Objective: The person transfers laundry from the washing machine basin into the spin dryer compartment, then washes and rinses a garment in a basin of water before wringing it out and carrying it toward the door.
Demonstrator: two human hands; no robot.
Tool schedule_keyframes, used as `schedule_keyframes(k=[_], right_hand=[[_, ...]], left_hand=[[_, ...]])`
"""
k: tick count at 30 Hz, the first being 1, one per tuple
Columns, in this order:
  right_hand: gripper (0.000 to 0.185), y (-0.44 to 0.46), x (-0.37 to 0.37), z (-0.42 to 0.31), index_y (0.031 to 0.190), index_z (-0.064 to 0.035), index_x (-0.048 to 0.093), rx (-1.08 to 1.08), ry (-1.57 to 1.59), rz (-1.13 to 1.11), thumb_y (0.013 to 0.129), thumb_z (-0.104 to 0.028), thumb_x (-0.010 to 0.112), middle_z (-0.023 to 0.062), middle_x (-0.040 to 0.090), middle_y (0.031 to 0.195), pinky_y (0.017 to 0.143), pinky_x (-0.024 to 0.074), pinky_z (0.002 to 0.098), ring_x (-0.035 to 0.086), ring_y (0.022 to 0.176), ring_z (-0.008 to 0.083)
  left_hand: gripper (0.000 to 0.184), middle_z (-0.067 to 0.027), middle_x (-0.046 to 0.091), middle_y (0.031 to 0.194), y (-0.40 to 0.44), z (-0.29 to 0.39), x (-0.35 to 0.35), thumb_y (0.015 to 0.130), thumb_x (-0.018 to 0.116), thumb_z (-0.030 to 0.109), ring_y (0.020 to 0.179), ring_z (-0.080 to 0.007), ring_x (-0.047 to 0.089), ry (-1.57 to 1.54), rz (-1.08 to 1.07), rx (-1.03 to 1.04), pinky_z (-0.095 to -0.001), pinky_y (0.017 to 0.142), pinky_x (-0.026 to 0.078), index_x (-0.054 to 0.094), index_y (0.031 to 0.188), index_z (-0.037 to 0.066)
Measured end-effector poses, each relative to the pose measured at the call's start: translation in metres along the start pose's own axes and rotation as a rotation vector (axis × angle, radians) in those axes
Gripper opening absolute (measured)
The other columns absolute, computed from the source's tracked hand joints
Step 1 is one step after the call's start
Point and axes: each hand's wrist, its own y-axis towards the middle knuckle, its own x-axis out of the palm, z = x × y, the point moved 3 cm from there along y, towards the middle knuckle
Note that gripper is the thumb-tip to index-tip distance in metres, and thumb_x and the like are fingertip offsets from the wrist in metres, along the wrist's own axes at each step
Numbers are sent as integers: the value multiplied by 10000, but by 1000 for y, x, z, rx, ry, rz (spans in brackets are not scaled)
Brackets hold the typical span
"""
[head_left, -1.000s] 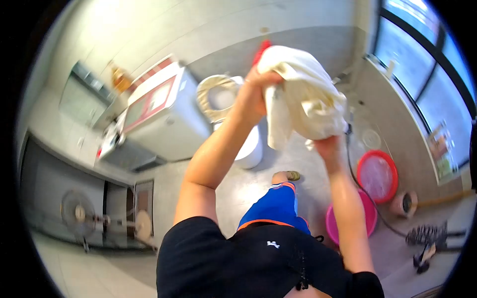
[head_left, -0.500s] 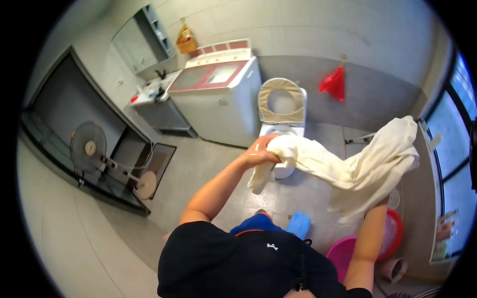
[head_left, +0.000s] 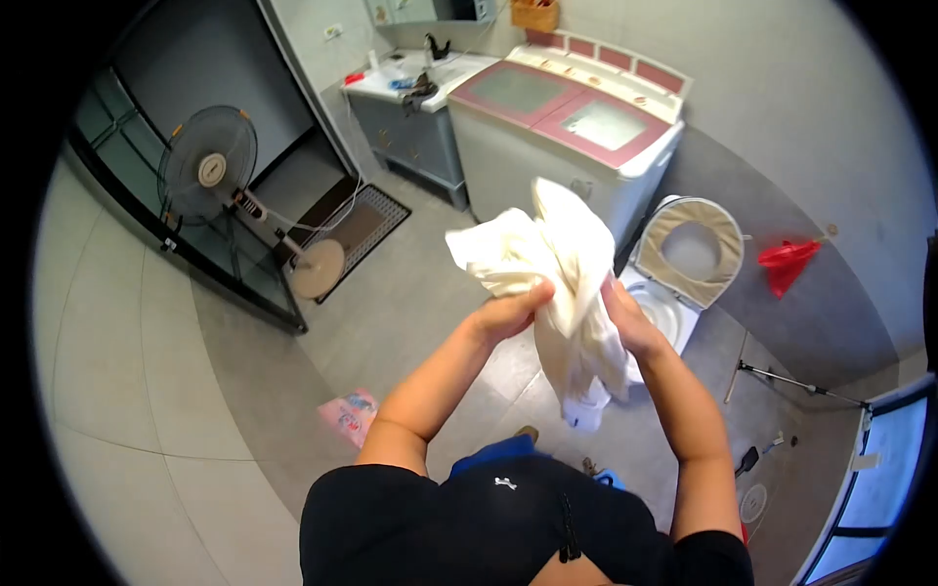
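A bunched, twisted cream-white cloth (head_left: pixel 562 264) is held up in front of my body. My left hand (head_left: pixel 518 311) grips its left side, with the thumb on top. On the right side my right hand (head_left: pixel 633 320) is closed around the folds. Part of the cloth flares up to the left, and a loose end hangs down between my forearms. What kind of cloth it is cannot be made out. The fabric hides some of the fingers of both hands.
A twin-tub washing machine (head_left: pixel 547 146) stands ahead, between a sink cabinet (head_left: pixel 405 132) and a toilet (head_left: pixel 689 254). At the left, a standing fan (head_left: pixel 212 171) is by the glass door and a mat (head_left: pixel 366 230). A pink packet (head_left: pixel 350 415) lies on the floor.
The view has turned left toward the door and fan. My hands have come together, and the cloth that was stretched between them is now bunched up.
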Motion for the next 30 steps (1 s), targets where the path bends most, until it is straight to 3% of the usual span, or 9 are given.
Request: schedule_keyframes(k=[4, 7, 8, 15, 18, 22, 25, 28, 30], right_hand=[[701, 89, 16, 1, 1101, 23, 592, 63, 10, 28, 954, -547, 211, 123, 628, 1026, 861, 426, 316, 546, 953, 181], [633, 149, -14, 19, 979, 32, 632, -61, -165, 111, 966, -498, 285, 124, 661, 920, 781, 471, 309, 611, 834, 200], [555, 170, -16, 22, 1134, 34, 545, 88, 384, 101, 978, -441, 304, 132, 619, 1061, 822, 492, 322, 609, 928, 193], [492, 310, -9, 13, 1100, 13, 577, 4, 385, 55, 972, -414, 371, 95, 631, 1025, 778, 481, 286, 603, 886, 149], [497, 392, 2, 17, 1082, 13, 589, 11, 322, 27, 969, -421, 376, 84, 636, 1006, 755, 485, 273, 602, 864, 132], [514, 507, 8, 25, 1205, 7, 505, 51, 511, -61, 976, -421, 337, 97, 586, 1139, 860, 474, 332, 574, 1009, 186], [513, 606, 15, 34, 1233, 2, 476, 139, 648, -214, 973, -421, 346, 107, 565, 1181, 914, 455, 373, 550, 1071, 219], [507, 674, 25, 42, 1227, -2, 482, 204, 631, -198, 969, -420, 359, 114, 565, 1180, 922, 452, 398, 549, 1077, 234], [534, 733, 67, 46, 1222, -12, 485, 194, 611, -253, 950, -461, 391, 104, 559, 1188, 922, 448, 381, 542, 1091, 224]], left_hand=[[458, -73, 505, 1237, -8, 74, -40, 899, 584, 220, 1128, -178, 485, -28, 365, 252, -318, 982, 389, 417, 1292, 54], [392, -62, 565, 1138, -16, 116, -89, 870, 617, 151, 1051, -179, 537, -111, 490, 297, -316, 937, 426, 484, 1225, 54], [388, -65, 577, 1115, -22, 134, -102, 855, 634, 134, 1035, -179, 545, -167, 508, 266, -315, 931, 430, 499, 1208, 51], [465, -57, 604, 998, -35, 242, -190, 681, 797, 116, 936, -171, 583, 593, 797, 441, -305, 833, 489, 561, 1073, 30], [438, -60, 624, 977, -23, 288, -238, 706, 786, 141, 847, -165, 598, 853, 991, 361, -294, 810, 499, 576, 1072, 25], [342, -66, 630, 1012, -26, 351, -331, 785, 702, 124, 921, -141, 576, 1115, 984, 556, -275, 790, 461, 596, 1092, 17], [365, -120, 604, 1121, -27, 396, -395, 848, 608, 152, 986, -202, 581, 778, 1461, 198, -325, 837, 454, 546, 1178, 9], [395, -155, 555, 1194, -2, 409, -417, 911, 534, 194, 1061, -242, 559, 498, 1419, 278, -378, 888, 461, 467, 1231, -27], [381, -160, 526, 1226, 3, 434, -461, 945, 478, 209, 1105, -259, 537, 298, 1236, 370, -407, 934, 454, 440, 1245, -23]])
